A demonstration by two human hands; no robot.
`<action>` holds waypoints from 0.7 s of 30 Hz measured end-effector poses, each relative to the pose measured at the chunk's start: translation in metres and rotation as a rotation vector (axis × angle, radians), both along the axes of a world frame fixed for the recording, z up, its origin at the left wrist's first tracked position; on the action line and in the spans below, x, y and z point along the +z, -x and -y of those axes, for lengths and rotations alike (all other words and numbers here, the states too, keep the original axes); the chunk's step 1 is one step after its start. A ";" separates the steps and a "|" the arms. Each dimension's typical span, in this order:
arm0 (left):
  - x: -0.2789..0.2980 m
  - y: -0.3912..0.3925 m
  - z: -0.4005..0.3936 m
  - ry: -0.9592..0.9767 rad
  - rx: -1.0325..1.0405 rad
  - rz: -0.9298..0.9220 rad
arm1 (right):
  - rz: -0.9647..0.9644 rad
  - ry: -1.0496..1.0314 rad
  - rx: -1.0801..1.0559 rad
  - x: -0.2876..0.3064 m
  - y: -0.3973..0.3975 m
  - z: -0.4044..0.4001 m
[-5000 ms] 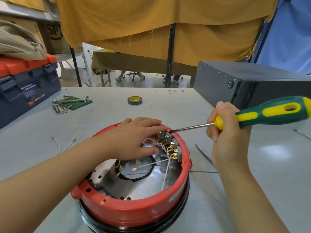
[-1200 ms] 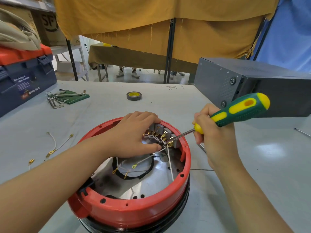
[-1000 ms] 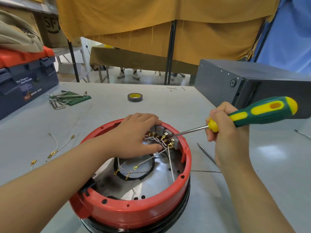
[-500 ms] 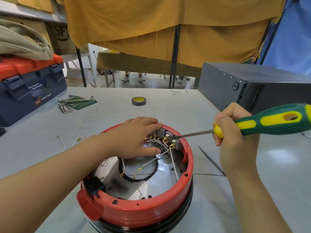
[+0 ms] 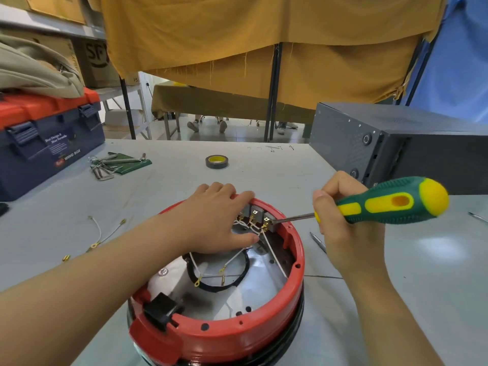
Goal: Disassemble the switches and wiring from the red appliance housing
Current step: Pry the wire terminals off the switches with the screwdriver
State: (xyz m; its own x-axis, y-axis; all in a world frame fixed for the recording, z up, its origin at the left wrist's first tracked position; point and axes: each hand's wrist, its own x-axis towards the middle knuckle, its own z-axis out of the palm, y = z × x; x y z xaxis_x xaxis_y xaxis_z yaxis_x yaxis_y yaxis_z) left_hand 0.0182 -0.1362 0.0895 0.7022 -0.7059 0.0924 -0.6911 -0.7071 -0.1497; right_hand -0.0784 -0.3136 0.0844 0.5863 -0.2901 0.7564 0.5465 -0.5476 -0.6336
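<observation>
At ten o'clock, the navy-blue plastic toolbox with a red lid (image 5: pixel 50 143) carries white print reading "Best Design & Most Versatile" and, lower down, "WING BOX" beside a small red logo too blurred to read. Above it at eleven o'clock, the brown cardboard carton (image 5: pixel 96 62) shows large black letters "SF".

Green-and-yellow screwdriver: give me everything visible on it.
The green-and-yellow-handled screwdriver has a ribbed green grip with yellow insets, a yellow butt cap and a thin bare metal shaft. It lies near horizontal, handle to the right. The right hand grips the handle's front; the tip rests at the grey switch block inside the red round housing.
</observation>
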 end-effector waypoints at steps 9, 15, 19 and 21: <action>-0.011 -0.005 -0.003 0.214 -0.171 -0.152 | 0.038 0.122 -0.001 -0.001 0.002 -0.006; -0.008 -0.003 -0.003 0.224 -0.164 -0.191 | 0.005 0.120 0.082 -0.005 0.001 -0.006; -0.007 -0.002 -0.003 0.221 -0.163 -0.210 | -0.007 0.102 0.052 -0.002 -0.001 -0.001; -0.007 -0.002 -0.003 0.225 -0.163 -0.215 | -0.027 0.001 0.047 -0.001 -0.005 0.002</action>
State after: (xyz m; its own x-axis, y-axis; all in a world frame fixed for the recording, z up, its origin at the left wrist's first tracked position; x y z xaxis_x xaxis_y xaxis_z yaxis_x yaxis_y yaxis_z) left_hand 0.0205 -0.1328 0.0829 0.6021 -0.7892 0.1208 -0.7965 -0.5834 0.1590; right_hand -0.0737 -0.3158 0.0831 0.6198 -0.2613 0.7400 0.5540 -0.5222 -0.6484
